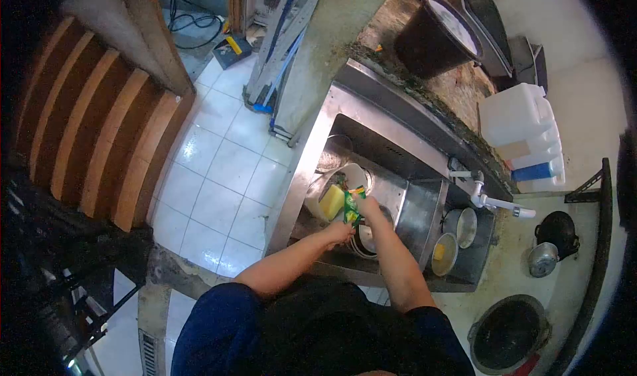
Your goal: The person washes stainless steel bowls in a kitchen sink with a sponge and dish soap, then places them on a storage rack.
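Observation:
Both hands are over the left basin of a steel sink (pixel 312 137), closed on a green and yellow packet (pixel 351 208). My left hand (pixel 340 233) grips the packet's lower end, and my right hand (pixel 367 207) grips its upper right side. Beneath the packet stands a whitish tub (pixel 358 176). A yellow block (pixel 332 202), perhaps a sponge, sits in the tub. Beside my hands, a round metal pot (pixel 363 239) is partly hidden by my forearms. A metal bowl or strainer (pixel 334 154) lies at the basin's far end.
Two round pans, one silver (pixel 460 227) and one with something yellow in it (pixel 444 254), stand in the right basin. A white faucet (pixel 494 202) juts from the wall. Behind are a dark bucket (pixel 431 41) and a white jerrycan (pixel 521 121). Wooden steps (pixel 106 124) rise at left.

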Motion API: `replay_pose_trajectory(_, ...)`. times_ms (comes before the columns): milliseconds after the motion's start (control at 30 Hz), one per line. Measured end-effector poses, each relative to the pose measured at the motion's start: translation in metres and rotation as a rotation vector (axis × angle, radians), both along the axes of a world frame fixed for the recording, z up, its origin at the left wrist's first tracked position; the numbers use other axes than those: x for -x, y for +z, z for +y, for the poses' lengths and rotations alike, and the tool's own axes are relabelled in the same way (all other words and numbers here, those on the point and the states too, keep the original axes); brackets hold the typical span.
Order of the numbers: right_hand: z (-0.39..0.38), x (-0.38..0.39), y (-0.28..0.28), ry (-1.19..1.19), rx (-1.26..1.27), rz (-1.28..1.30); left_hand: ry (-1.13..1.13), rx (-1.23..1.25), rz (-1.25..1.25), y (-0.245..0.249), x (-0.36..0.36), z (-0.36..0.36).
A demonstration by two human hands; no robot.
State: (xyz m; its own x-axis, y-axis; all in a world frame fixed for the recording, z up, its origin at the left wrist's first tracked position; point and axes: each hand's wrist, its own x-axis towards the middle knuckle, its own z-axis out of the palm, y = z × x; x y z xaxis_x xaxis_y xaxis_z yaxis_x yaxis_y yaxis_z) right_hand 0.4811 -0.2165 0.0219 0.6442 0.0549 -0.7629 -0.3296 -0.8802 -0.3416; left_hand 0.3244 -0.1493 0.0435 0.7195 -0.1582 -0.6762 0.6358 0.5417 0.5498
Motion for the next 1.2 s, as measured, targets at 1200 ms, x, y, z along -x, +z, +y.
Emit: replay_pose_trajectory(1200,0.020,0.001,0.070,0.706,0.057,-0.149,0.014,0.380,-0.024,0.029,0.022,0.008)
